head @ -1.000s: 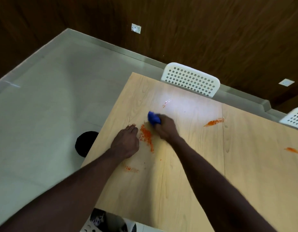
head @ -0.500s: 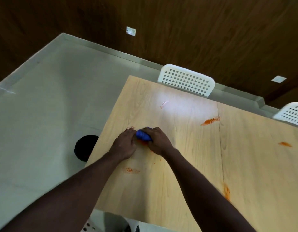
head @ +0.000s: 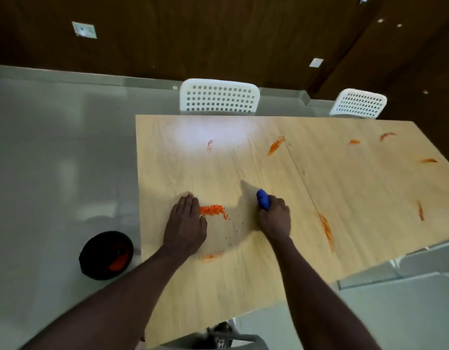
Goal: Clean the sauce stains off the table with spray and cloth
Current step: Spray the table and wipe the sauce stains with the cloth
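Observation:
My right hand (head: pixel 275 218) grips a bunched blue cloth (head: pixel 263 199) and presses it on the light wooden table (head: pixel 243 286). My left hand (head: pixel 185 224) rests flat on the table with fingers straight, just left of a thick orange sauce stain (head: pixel 212 210). A wet wiped patch lies between my hands. A fainter smear (head: pixel 210 256) sits near my left wrist. More orange streaks mark the table, one at the middle (head: pixel 275 145), one to the right of my right arm (head: pixel 326 229) and several at the far right. No spray bottle is in view.
A black bin (head: pixel 106 255) with something orange inside stands on the grey floor left of the table. Two white perforated chairs (head: pixel 219 97) (head: pixel 358 103) stand at the table's far edge. A dark wooden wall runs behind them.
My right hand has slid the blue cloth to the right, away from my left hand, uncovering the orange stain. The camera view has swung so the table now lies squarer.

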